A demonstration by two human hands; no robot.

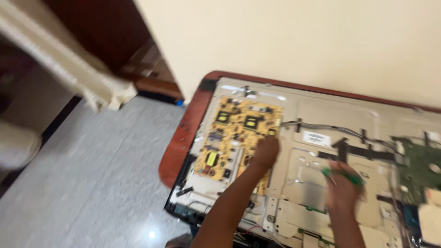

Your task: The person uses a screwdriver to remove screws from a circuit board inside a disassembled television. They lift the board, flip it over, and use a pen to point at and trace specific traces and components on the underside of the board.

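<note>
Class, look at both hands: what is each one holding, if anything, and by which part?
The right hand grips a green-handled tool by its handle. The left hand rests on the yellow circuit board, holding nothing visible.

so there's a reddish-brown wooden table (180,138) with rounded corners standing on a speckled grey floor (105,183), and an opened-up flat screen chassis (294,183) lies back-up right on it

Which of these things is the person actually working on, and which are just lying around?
In use:
- left hand on the yellow circuit board
- right hand holding a green-handled tool
- opened flat screen's metal back panel

Just lying about:
- green circuit board, untouched
- black cable
- reddish wooden table underneath
- pale cloth, upper left
</note>
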